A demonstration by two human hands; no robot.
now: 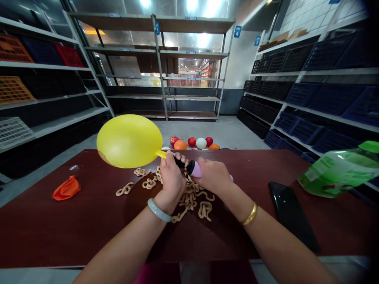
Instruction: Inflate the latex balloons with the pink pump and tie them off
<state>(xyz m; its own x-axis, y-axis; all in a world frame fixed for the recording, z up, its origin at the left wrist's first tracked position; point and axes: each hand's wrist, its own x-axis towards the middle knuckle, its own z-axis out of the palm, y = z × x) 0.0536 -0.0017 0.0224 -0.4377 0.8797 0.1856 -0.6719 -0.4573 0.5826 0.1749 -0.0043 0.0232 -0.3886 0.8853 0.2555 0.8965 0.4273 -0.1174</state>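
Observation:
A yellow balloon point(130, 141), blown up large, points to the left with its neck pinched in my left hand point(171, 173). Those same fingers close around the black front end of a balloon pump, at the balloon's mouth. My right hand point(213, 175) grips the pink and black balloon pump point(196, 169) by its pink body. Beneath both hands lies a loose heap of tan rubber bands point(189, 199), with a few strays to the left. Part of the pump is hidden by my fingers.
A limp orange balloon point(66, 188) lies on the dark red table point(97, 228) at left. On the right are a black phone point(291, 211) and a green-capped bottle point(337, 171). Several blown-up balloons point(192, 142) show beyond the far edge. Shelving point(160, 51) stands behind.

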